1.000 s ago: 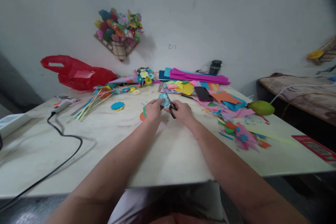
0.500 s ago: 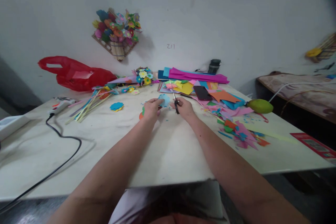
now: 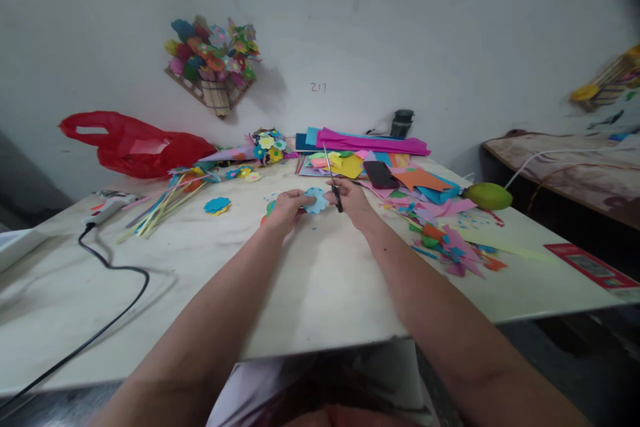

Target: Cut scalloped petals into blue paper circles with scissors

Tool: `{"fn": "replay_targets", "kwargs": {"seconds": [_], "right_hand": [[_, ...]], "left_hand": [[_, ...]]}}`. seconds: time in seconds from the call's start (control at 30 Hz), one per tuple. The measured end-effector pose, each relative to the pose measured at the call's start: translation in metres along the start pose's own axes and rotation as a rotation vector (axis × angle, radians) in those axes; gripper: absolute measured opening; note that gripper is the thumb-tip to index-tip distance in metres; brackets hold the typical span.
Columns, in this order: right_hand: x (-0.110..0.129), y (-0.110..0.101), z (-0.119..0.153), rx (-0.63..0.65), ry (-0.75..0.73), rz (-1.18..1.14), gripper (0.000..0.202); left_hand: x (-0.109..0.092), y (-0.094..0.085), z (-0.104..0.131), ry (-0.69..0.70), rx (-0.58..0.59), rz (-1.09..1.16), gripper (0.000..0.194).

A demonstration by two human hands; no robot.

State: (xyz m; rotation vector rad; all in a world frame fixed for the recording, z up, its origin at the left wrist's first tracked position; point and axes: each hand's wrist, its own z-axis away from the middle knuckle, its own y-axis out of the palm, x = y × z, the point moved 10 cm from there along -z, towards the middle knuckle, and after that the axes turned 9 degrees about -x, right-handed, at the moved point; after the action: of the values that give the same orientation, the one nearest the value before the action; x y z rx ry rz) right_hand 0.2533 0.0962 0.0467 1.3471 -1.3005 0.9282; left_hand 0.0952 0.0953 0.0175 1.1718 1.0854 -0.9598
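Scissors sit in R hand, which is closed round the black handles, blades pointing up + away. L hand pinches a light-blue paper flower by its left side, btwn the two hands; R hand is right beside its other edge, can't tell if touching.

Risk: thin paper could crease or tear if L hand's pinch tightens or R hand tugs; blades could nick a petal, or L hand, if they swing in this close. Green + orange pieces lie partly under L hand, so a wrist drag might shift them.

Surface: pale, smudged. Left of L hand, blue flower cutouts, then paper strips + white corded tool. Right of R hand, scraps; beyond it, phone + magenta sheets. Farther: red bag past L hand, dark jar past R hand, flower bunch on wall.
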Motion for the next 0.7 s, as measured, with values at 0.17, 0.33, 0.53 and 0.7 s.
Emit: {"fn": "replay_targets", "kwargs": {"seconds": [0.17,0.33,0.53,0.7], "right_hand": [[-0.008,0.002,-0.002,0.023,0.03,0.047,0.049],[-0.01,0.0,-0.001,-0.016,0.073,0.037,0.045],[-0.011,0.002,0.005,-0.049,0.118,0.01,0.046],[-0.015,0.005,0.01,-0.047,0.155,0.025,0.044]], "left_hand": [[0.002,0.007,0.003,-0.003,0.047,-0.068,0.025],[0.005,0.006,0.004,-0.029,0.035,-0.029,0.026],[0.008,0.004,0.0,-0.025,0.016,0.068,0.022],[0.008,0.002,-0.003,0.001,0.013,0.104,0.022]]}}
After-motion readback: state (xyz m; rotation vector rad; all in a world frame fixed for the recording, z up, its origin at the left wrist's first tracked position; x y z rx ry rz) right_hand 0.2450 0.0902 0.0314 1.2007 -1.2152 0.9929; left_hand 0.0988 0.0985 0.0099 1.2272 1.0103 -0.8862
